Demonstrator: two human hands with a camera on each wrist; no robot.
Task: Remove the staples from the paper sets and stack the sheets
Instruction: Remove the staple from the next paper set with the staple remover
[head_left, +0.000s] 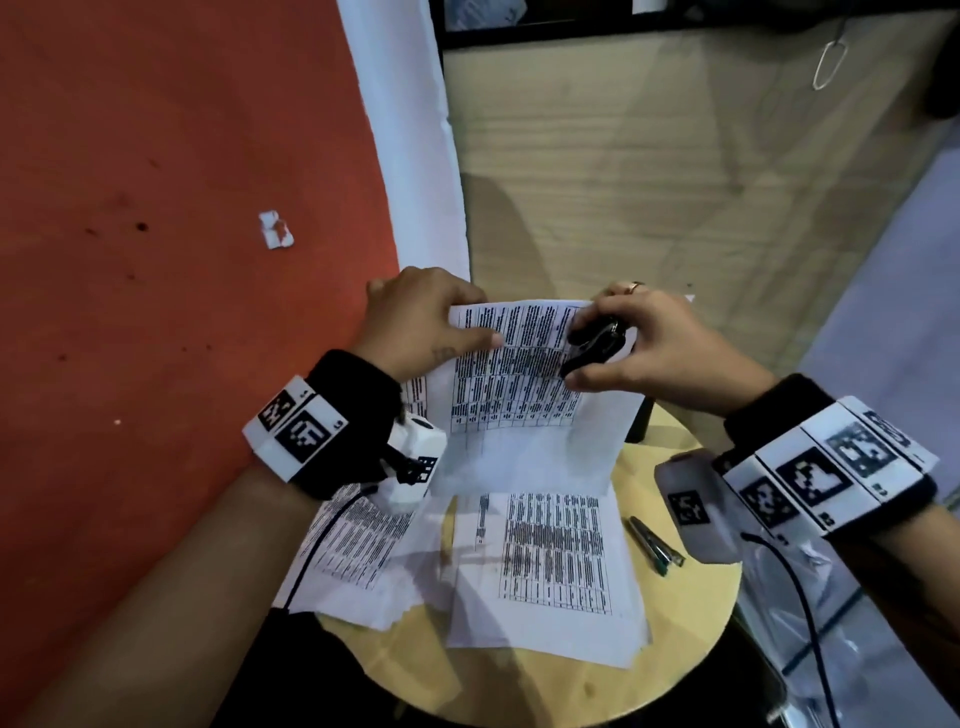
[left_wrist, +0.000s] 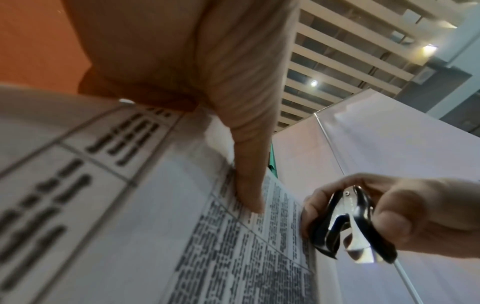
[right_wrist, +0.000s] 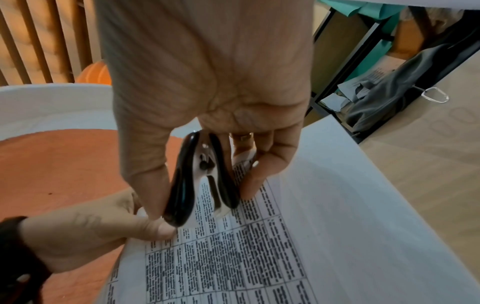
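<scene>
Head view: I hold a printed paper set (head_left: 524, 374) lifted above the round wooden counter (head_left: 566, 680). My left hand (head_left: 415, 317) grips the set's upper left corner, thumb stretched flat across the printed table, fingers wrapped behind the sheet. My right hand (head_left: 654, 348) grasps a black staple remover (head_left: 592, 345), thumb on one side and fingers on the other, with the tool at the upper right corner of the page.

On the left wrist view, my thumb (left_wrist: 249, 185) presses on the text near the page's top edge, and the staple remover (left_wrist: 350, 224) shows its metal claws parted just beside the paper's edge. I cannot make out a staple there. The right wrist view shows the black handles of the remover (right_wrist: 197, 181) pinched between my thumb and fingers, its tip down against the printed sheet (right_wrist: 233, 263), while my ring finger wears a ring (right_wrist: 245, 136).

Under the lifted set, more printed sheets (head_left: 550, 566) lie spread on the counter, some overlapping to the left. A green pen (head_left: 655, 545) lies just beside them on the right. Away on the orange floor (head_left: 156, 260) lies a small white scrap (head_left: 275, 231).
</scene>
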